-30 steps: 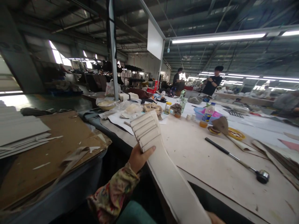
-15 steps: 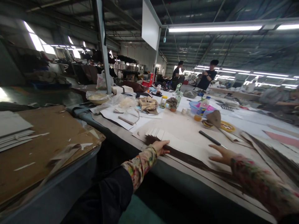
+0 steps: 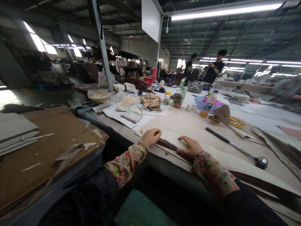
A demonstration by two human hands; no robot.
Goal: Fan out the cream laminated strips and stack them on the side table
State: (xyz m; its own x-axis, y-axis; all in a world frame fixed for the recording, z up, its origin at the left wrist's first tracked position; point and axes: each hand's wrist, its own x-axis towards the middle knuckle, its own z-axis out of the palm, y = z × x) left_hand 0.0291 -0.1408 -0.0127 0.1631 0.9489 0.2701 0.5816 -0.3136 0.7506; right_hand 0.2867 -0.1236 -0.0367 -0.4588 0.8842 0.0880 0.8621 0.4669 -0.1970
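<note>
A long stack of sheets (image 3: 172, 137), pale on top with dark brown edges, lies along the near side of the table. My left hand (image 3: 151, 137) is closed round its left end, fingers curled and their tips partly hidden. A little to the right, my right hand (image 3: 190, 147) grips the same stack, with fingers on the pale top and the thumb at the near edge. Between both hands the layers show fanned slightly apart. Behind my right hand lies a hammer (image 3: 235, 145) with a black handle and a round metal head.
A brown board (image 3: 54, 128) with scraps and pale sheets stands at left, across a dark gap. Farther back are a bundle of tan pieces (image 3: 150, 101), a yellow-lidded jar (image 3: 167, 98), a bottle (image 3: 210, 101) and a yellow bowl (image 3: 237, 122). More layered sheets (image 3: 279, 147) lie at right.
My right hand has moved left from above the stack and taken hold of it near my left hand. My left hand's fingers have curled round the stack's end. The view has shifted slightly.
</note>
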